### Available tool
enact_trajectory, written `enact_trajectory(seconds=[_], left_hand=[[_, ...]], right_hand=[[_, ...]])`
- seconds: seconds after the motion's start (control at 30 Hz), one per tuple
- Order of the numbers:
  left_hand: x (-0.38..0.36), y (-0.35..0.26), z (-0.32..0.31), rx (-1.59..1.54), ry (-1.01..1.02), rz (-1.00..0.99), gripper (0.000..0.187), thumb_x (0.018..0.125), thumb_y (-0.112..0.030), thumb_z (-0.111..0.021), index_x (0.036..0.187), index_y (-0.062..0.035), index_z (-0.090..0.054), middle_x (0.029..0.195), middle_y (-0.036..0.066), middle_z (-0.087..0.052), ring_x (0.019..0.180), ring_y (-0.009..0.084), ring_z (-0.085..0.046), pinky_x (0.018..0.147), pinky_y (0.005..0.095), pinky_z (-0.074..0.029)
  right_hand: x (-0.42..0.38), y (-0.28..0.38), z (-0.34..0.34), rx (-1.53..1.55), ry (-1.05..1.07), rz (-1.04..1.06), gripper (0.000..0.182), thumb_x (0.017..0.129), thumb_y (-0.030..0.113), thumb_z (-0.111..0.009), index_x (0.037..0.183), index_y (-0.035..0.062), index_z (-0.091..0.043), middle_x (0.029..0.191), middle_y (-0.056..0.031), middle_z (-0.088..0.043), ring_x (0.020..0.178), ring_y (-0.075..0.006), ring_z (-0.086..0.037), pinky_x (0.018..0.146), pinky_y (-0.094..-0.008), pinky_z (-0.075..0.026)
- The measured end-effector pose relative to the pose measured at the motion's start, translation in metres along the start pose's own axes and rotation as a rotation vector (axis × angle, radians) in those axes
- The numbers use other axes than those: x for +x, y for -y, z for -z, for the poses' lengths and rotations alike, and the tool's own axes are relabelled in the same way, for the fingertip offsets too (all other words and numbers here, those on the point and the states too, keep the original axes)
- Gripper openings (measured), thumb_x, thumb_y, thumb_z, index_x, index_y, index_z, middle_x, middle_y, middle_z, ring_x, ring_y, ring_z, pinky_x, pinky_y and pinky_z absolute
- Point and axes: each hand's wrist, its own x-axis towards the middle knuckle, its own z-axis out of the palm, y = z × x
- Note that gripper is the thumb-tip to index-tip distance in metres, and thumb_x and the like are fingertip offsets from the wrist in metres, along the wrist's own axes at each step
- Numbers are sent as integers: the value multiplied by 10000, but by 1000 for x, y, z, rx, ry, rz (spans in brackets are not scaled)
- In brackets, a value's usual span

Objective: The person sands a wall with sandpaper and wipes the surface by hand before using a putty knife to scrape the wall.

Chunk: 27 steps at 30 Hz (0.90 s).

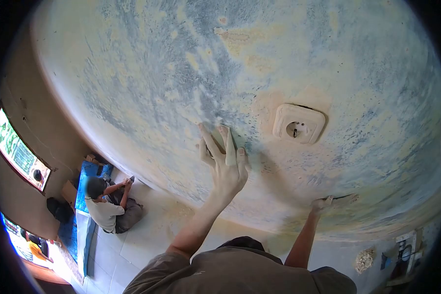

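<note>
My left hand (pixel 224 169) is raised against the patchy blue-grey and cream wall (pixel 157 88). A small folded pale sheet (pixel 230 146) is held between its fingers and pressed to the wall surface. Lower and to the right, my right hand (pixel 322 204) rests on the wall with its fingers stretched to the right; they are small and partly blended with a dark streak, and nothing clear is in them. A cream power socket (pixel 299 124) sits in the wall, to the right of and above my left hand.
A person (pixel 108 206) sits on the tiled floor (pixel 105 257) at left, hands together around a small object, beside a blue-covered low piece (pixel 85 186). Windows show people outside at far left. A wooden shelf-like structure (pixel 406 259) with items stands lower right.
</note>
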Motion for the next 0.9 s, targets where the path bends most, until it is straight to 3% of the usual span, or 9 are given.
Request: enact_trajectory(seconds=[0.07,0.13,0.2,0.33,0.43,0.53,0.63,0.73,0.9], left_hand=[[1,0,2,1,-10,-22,503,970,-177,-409,1395,89,-370,1519,369,27,1326,481,-124,1091,523,-101],[19,-3,8,-30,-74,-27,495,970,-175,-407,1390,87,-380,1517,373,29,1322,489,-116,1089,525,-103],[27,1,12,1,-53,2,507,936,-154,-444,1389,68,-394,1502,398,35,1288,509,-132,1068,558,-147],[4,-5,6,-79,27,10,508,941,-172,-434,1396,51,-396,1503,392,53,1263,525,-141,1060,577,-163],[11,1,8,72,-8,-79,502,955,-181,-411,1408,35,-391,1506,387,52,1260,528,-143,1062,577,-160],[38,-1,21,4,-53,7,485,994,-203,-353,1385,79,-403,1512,382,18,1331,474,-110,1090,508,-109],[23,-5,11,-109,-47,41,487,997,-210,-349,1385,78,-407,1520,366,19,1327,475,-119,1090,507,-109],[9,-2,12,57,38,-37,497,999,-214,-352,1402,74,-384,1530,345,24,1309,464,-149,1090,505,-116],[25,-4,14,-54,-18,38,495,984,-178,-358,1412,70,-371,1527,355,30,1368,480,-62,1097,507,-79]], right_hand=[[30,-30,42,102,14,-73,604,921,441,-354,1280,-33,-461,1256,-175,-508,1110,-304,-485,981,-393,-380],[5,-9,18,-143,15,44,590,903,478,-410,1220,-13,-494,1195,-156,-523,1050,-285,-489,945,-389,-387],[-22,29,-30,-198,-63,44,599,903,488,-415,1223,-11,-496,1211,-156,-513,1057,-289,-485,955,-393,-379],[-34,58,-67,8,-262,-74,614,915,474,-406,1282,-15,-470,1274,-162,-490,1107,-301,-476,992,-400,-362],[-30,49,-58,16,-219,-28,591,922,459,-403,1278,-9,-468,1265,-162,-489,1099,-296,-475,987,-402,-365],[-29,44,-55,8,-183,-10,568,929,444,-400,1273,-3,-467,1256,-162,-488,1091,-292,-474,983,-403,-367],[-27,43,-53,4,-155,0,545,937,429,-397,1269,3,-465,1247,-162,-487,1083,-288,-473,978,-405,-370],[-31,43,-52,20,-121,2,522,944,415,-394,1265,9,-464,1238,-162,-486,1075,-284,-472,974,-406,-373],[-39,63,-71,-48,-151,34,480,947,384,-391,1237,11,-474,1214,-160,-490,1060,-285,-471,971,-404,-373]])
